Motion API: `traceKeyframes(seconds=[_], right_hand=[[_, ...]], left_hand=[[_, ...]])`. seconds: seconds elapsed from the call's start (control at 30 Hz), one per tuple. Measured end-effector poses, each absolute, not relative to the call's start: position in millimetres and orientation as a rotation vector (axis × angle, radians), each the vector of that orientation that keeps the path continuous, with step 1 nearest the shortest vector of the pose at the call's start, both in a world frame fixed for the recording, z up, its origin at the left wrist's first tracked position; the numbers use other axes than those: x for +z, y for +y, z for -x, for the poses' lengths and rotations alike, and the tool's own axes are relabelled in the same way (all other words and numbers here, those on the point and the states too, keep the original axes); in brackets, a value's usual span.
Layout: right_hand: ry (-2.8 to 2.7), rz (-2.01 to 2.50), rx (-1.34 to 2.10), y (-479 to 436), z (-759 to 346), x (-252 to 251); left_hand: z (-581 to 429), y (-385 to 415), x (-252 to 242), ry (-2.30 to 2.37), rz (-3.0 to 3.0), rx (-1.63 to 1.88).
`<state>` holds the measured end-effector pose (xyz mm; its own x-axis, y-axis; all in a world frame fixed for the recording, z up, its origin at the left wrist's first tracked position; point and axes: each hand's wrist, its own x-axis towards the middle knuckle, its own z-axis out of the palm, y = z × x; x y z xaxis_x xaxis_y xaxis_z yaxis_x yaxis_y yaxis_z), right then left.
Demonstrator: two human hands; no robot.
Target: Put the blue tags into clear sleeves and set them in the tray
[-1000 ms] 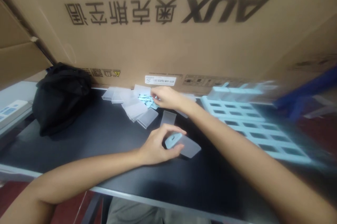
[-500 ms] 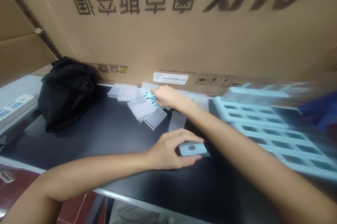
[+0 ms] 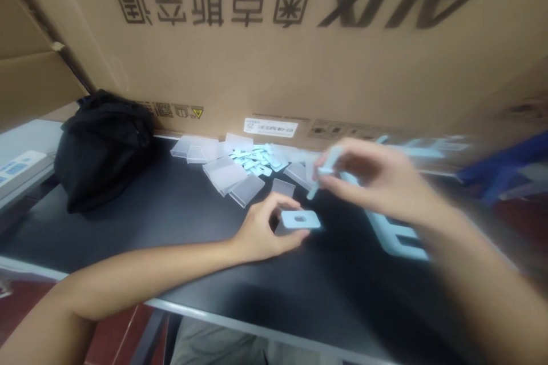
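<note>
My left hand [image 3: 259, 231] rests low over the black tabletop, thumb and fingers gripping a small light-blue rectangular case [image 3: 312, 220] with an oval hole in its upper face. To its right, my right hand [image 3: 377, 173] is raised and blurred, pinching a thin light-blue plastic piece [image 3: 329, 164]; its exact shape is smeared by motion. Behind my left hand lies a loose heap of small light-blue pieces [image 3: 257, 157]. Frosted translucent flat sleeves [image 3: 225, 173] are scattered around that heap.
A light-blue slotted tray [image 3: 391, 245] sits right, partly hidden by my right arm. At left stands a black cloth bag [image 3: 105, 151] beside a white box [image 3: 21, 169]. A large cardboard box [image 3: 214, 68] walls off the back. Blue material [image 3: 505, 162] shows far right.
My right hand has moved from the heap of light-blue pieces rightward and nearer, now with a thin light-blue piece in its fingers. My left hand still holds the case, slightly shifted in view.
</note>
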<state>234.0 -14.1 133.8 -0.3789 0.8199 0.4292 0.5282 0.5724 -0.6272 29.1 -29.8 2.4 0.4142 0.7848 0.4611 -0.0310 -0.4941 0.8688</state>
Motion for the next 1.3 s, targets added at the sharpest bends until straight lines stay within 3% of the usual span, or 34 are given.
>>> traceKeyframes(seconds=[0.37, 0.83, 1.07, 1.3], right_hand=[[-2.258, 1.043, 0.583, -45.9, -233.7, 103.9], [-2.580, 1.163, 0.490, -53.8, -250.0, 131.8], [-2.395, 1.740, 0.078, -20.9, -366.6, 161.0], [-2.185, 2.309, -0.130, 20.6, -474.3, 150.2]], left_hand=[[-30.4, -30.7, -3.3, 0.661, -1.737, 1.170], [-28.4, -30.9, 2.6, 0.572, -1.826, 1.129], [-26.2, -29.6, 6.7, 0.582, -1.925, 1.110], [-29.0, -29.3, 2.9, 0.540, -1.937, 1.057]])
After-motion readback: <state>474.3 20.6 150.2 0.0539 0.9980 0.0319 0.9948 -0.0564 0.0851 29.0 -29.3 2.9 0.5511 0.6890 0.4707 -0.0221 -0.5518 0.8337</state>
